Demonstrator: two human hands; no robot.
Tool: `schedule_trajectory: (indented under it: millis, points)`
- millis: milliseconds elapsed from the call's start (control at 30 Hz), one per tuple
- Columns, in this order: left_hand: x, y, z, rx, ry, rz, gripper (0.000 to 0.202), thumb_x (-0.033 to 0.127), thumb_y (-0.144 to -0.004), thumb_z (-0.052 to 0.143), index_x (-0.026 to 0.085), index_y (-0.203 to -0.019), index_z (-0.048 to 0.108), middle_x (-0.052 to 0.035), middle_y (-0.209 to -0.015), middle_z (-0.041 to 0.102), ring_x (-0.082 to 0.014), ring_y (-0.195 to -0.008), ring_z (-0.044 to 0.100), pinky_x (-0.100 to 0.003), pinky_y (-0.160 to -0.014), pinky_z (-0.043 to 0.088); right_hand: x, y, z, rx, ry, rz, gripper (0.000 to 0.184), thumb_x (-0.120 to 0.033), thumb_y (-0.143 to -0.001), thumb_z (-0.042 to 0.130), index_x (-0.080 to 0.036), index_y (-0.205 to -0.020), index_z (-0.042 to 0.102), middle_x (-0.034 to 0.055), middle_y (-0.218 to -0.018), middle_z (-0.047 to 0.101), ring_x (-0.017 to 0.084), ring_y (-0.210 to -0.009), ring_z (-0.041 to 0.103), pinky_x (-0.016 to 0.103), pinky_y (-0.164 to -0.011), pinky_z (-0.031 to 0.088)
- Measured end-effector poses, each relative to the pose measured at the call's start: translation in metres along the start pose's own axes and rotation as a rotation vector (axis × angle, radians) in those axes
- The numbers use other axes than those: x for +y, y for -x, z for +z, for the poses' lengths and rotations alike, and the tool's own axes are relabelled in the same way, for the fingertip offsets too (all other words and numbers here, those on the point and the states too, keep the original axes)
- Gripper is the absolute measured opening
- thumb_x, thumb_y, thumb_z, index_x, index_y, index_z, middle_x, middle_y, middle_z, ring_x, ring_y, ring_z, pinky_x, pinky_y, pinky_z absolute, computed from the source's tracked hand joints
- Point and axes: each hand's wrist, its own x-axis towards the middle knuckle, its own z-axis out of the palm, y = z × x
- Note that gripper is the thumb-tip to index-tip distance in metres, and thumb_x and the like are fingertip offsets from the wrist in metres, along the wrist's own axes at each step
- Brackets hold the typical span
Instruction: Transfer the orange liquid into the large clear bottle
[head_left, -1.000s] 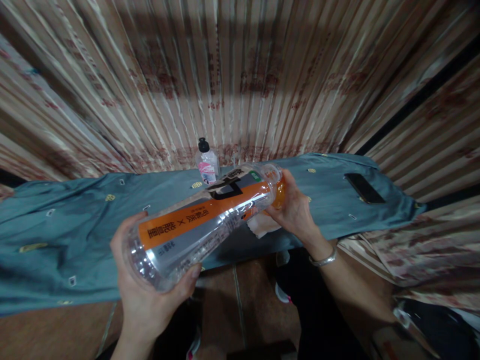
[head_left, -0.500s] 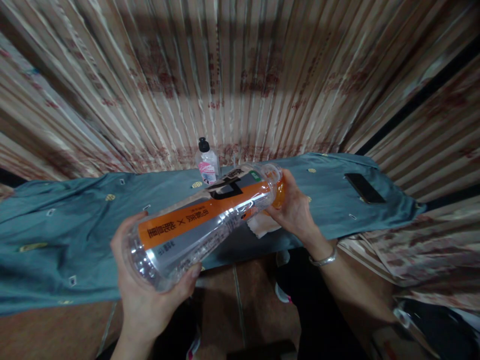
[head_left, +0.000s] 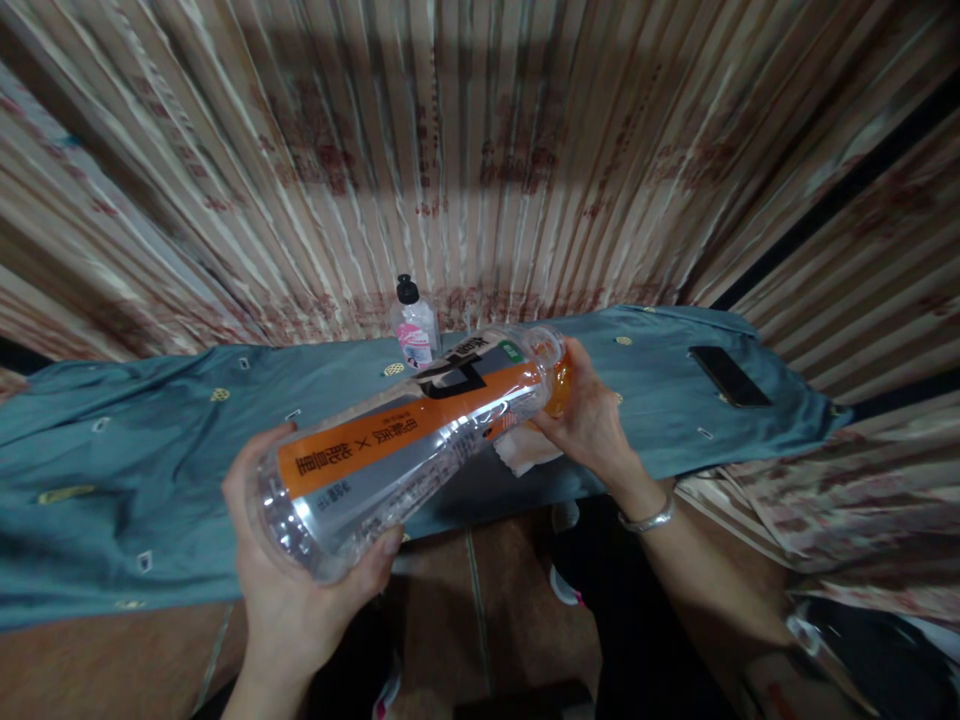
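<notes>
A large clear plastic bottle [head_left: 420,430] with an orange and grey label hangs tilted over the table, its base low on the left and its neck end higher on the right. My left hand [head_left: 292,570] is wrapped around the base, thumb along the near side. At the neck end my right hand [head_left: 589,415] is closed, with its thumb under the bottle. A shiny orange part [head_left: 559,390] shows between that hand and the neck; whether it is a cap or something else I cannot tell. The right fingertips are hidden behind it.
A clear bottle with a black pump top [head_left: 414,325] stands behind the large bottle. Below its neck lies a white tissue or cloth [head_left: 529,452]. To the right rests a black phone [head_left: 729,377] on the teal tablecloth [head_left: 172,430]. Pleated curtains [head_left: 480,150] hang behind.
</notes>
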Motion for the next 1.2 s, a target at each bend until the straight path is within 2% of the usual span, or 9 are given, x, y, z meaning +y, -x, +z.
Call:
schedule_trajectory:
  millis: [233, 333, 433, 733, 1000, 1200]
  points:
    - [0.0004, 0.0026, -0.0002, -0.01, 0.018, -0.018, 0.093, 0.042, -0.065, 0.085, 0.032, -0.15, 0.047, -0.0128, -0.133, 0.056, -0.0376, -0.109, 0.067, -0.054, -0.087, 0.064, 0.0018, 0.0015, 0.0017, 0.009, 0.008, -0.003, 0.085, -0.048, -0.085, 0.072, -0.021, -0.156, 0.033, 0.0175, -0.143, 0.063, 0.034, -0.128, 0.066, 0.051, -0.105, 0.058]
    - [0.0018, 0.0027, 0.0003, -0.009, 0.024, -0.048, 0.094, 0.044, -0.065, 0.085, 0.031, -0.15, 0.048, -0.0128, -0.135, 0.055, -0.0394, -0.114, 0.065, -0.056, -0.09, 0.062, 0.0008, 0.0008, 0.0013, 0.005, 0.002, -0.014, 0.084, -0.047, -0.085, 0.072, -0.019, -0.155, 0.034, 0.0178, -0.143, 0.063, 0.033, -0.128, 0.066, 0.049, -0.105, 0.058]
    - [0.0032, 0.0018, 0.0005, -0.017, 0.02, -0.034, 0.093, 0.045, -0.068, 0.083, 0.031, -0.152, 0.045, -0.0128, -0.133, 0.055, -0.0381, -0.111, 0.066, -0.054, -0.088, 0.063, -0.0001, 0.0003, 0.0006, -0.004, 0.003, -0.006, 0.085, -0.047, -0.085, 0.073, -0.016, -0.154, 0.034, 0.0193, -0.143, 0.063, 0.033, -0.129, 0.066, 0.048, -0.106, 0.057]
    - [0.0051, 0.0026, 0.0003, -0.025, 0.012, -0.046, 0.093, 0.046, -0.071, 0.082, 0.029, -0.153, 0.043, -0.0139, -0.138, 0.053, -0.0385, -0.115, 0.064, -0.055, -0.092, 0.061, -0.0034, -0.0005, -0.0019, -0.032, 0.029, 0.035, 0.081, -0.048, -0.085, 0.072, -0.018, -0.152, 0.036, 0.0174, -0.141, 0.066, 0.033, -0.125, 0.068, 0.048, -0.104, 0.059]
    - [0.0037, 0.0004, 0.0007, -0.027, 0.021, -0.025, 0.091, 0.046, -0.07, 0.083, 0.029, -0.15, 0.045, -0.0132, -0.133, 0.056, -0.038, -0.108, 0.068, -0.054, -0.086, 0.064, -0.0003, 0.0011, 0.0002, -0.022, 0.041, -0.009, 0.085, -0.05, -0.088, 0.069, -0.014, -0.156, 0.031, 0.021, -0.146, 0.061, 0.034, -0.132, 0.064, 0.049, -0.106, 0.057]
    - [0.0065, 0.0006, 0.0013, -0.031, 0.019, -0.012, 0.089, 0.044, -0.074, 0.081, 0.026, -0.152, 0.043, -0.0149, -0.131, 0.057, -0.0366, -0.107, 0.07, -0.052, -0.086, 0.066, -0.0006, 0.0026, -0.0015, -0.045, 0.048, 0.031, 0.09, -0.047, -0.084, 0.073, -0.019, -0.158, 0.03, 0.0181, -0.145, 0.063, 0.033, -0.126, 0.068, 0.048, -0.101, 0.06]
